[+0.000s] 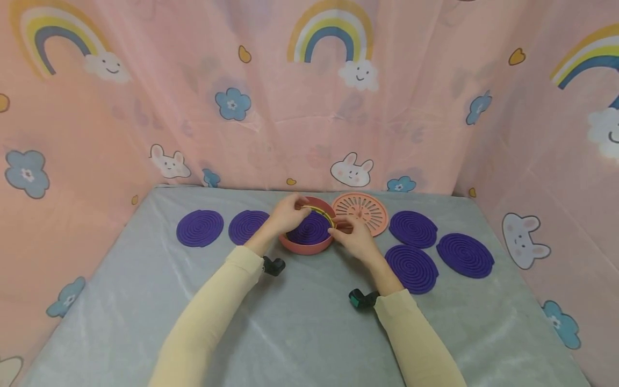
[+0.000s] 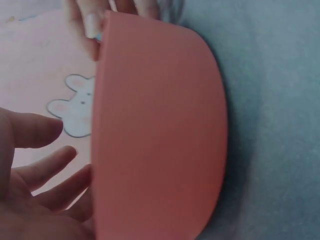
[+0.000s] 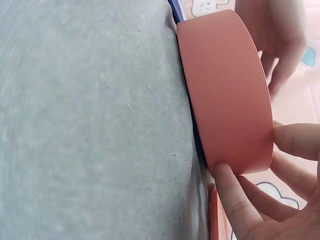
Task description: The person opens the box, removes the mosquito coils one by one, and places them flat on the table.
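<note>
A round coral-red box (image 1: 309, 249) stands on the cloth at the back, its mouth facing up. Inside lies a purple mosquito coil (image 1: 309, 228), and a yellow ring (image 1: 323, 207) runs along the inner wall. My left hand (image 1: 288, 214) hovers at the far left part of the rim; its thumb and fingertips look apart in the left wrist view. On the right side, my right hand (image 1: 355, 239) grips the box wall, fingers against the outside and the thumb at the rim. In the right wrist view the box wall (image 3: 225, 95) hides the inside.
A slotted coral lid (image 1: 374, 217) lies right behind the box. Two purple coils (image 1: 200, 228) are on the left, and several more purple coils (image 1: 413, 228) lie on the right. A pink patterned curtain (image 1: 300, 145) closes off the back and sides of the grey cloth (image 1: 300, 333).
</note>
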Demonstrator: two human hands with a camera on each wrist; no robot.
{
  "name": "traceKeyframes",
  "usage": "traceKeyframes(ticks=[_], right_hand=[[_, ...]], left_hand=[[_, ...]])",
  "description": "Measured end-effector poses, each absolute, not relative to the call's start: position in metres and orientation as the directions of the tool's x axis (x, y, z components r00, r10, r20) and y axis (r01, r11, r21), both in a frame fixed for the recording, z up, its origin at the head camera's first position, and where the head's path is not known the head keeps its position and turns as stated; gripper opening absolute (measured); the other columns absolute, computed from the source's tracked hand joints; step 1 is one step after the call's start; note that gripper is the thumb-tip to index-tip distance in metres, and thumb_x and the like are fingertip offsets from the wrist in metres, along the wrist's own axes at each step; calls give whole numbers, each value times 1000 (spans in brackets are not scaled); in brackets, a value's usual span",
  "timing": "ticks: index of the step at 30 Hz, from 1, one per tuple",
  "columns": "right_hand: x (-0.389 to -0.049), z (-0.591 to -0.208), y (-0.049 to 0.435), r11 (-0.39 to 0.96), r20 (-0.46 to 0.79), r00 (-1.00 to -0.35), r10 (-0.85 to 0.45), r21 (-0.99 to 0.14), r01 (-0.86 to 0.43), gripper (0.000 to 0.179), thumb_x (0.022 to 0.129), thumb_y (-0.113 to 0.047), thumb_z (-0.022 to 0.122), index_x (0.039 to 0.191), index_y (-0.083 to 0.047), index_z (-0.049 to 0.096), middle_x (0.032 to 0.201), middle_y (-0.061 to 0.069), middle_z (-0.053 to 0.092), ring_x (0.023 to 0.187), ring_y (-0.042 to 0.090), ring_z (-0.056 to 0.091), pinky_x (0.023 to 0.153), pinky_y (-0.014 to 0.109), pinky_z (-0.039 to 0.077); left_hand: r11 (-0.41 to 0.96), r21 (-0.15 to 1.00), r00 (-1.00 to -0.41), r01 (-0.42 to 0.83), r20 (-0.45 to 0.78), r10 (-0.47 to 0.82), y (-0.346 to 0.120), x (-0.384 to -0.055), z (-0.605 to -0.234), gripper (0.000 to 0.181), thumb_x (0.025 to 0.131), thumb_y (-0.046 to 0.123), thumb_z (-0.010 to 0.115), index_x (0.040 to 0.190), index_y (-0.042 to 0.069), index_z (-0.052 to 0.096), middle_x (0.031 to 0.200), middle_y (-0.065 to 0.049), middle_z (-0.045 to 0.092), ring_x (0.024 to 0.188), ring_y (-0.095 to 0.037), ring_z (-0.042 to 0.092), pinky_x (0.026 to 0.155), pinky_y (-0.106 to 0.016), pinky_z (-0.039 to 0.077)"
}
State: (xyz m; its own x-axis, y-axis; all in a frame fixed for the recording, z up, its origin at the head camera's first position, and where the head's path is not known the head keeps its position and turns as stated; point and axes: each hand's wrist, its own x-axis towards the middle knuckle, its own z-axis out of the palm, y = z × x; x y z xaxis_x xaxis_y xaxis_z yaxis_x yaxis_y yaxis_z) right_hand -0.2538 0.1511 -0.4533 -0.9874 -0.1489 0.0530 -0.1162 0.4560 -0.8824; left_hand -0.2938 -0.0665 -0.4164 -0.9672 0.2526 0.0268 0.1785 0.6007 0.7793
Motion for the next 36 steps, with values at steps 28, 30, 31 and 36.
traceKeyframes(ticks=[28,30,31,36], right_hand=[[-254,-452,149,472,51,-988,-145,-874,-115,39,96,-20,72,131,-4,64,129,22,63,116,37,64,96,49,54],[-254,-452,150,471,51,-988,-146,-874,-115,39,96,-20,72,131,-4,64,129,22,63,116,37,64,96,49,54],[-254,-452,150,471,51,-988,-146,-875,-115,39,96,-20,72,131,-4,64,129,21,62,116,37,64,96,49,54],[-253,-452,151,465,51,-988,-146,-878,-114,40,96,-20,72,131,-4,64,130,20,62,116,36,64,96,48,54]], left_hand=[[656,750,-978,80,-69,197,-59,-301,-426,38,100,15,63,135,1,58,139,-20,58,130,-35,53,105,-48,47],[642,761,-978,90,-54,201,-60,-301,-426,38,99,13,64,134,1,59,138,-20,58,130,-35,54,105,-48,47],[637,764,-978,98,-43,202,-61,-301,-426,37,98,12,65,134,0,59,138,-20,58,130,-35,54,105,-48,47],[607,788,-981,100,-23,191,-64,-302,-425,36,95,6,68,130,0,62,136,-19,60,129,-35,54,104,-47,48]])
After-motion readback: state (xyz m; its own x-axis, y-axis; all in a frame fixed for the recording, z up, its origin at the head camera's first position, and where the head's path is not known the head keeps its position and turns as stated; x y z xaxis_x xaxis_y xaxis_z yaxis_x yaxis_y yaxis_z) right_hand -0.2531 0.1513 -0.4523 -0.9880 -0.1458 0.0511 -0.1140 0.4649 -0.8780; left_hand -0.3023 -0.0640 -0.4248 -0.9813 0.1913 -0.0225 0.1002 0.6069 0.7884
